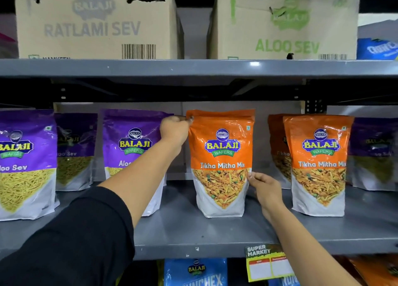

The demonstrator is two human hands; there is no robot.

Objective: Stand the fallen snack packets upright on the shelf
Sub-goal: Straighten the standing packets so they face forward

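Note:
An orange Tikha Mitha Mix packet [221, 156] stands upright in the middle of the grey shelf [193, 232]. My left hand [175, 132] pinches its top left corner. My right hand [263, 190] pinches its right edge about halfway down. Another orange Tikha Mitha Mix packet [318, 163] stands upright to the right, with a second one [277, 148] behind it. Purple Aloo Sev packets stand at the left: one at the far left [25, 163], one set back [75, 150], and one [131, 139] partly hidden behind my left forearm.
Cardboard boxes marked Ratlami Sev [94, 21] and Aloo Sev [284, 23] sit on the upper shelf. A dim purple packet [374, 152] stands at the far right. Below, a blue packet [196, 271] and a yellow Super Market price tag [267, 264] hang at the shelf edge.

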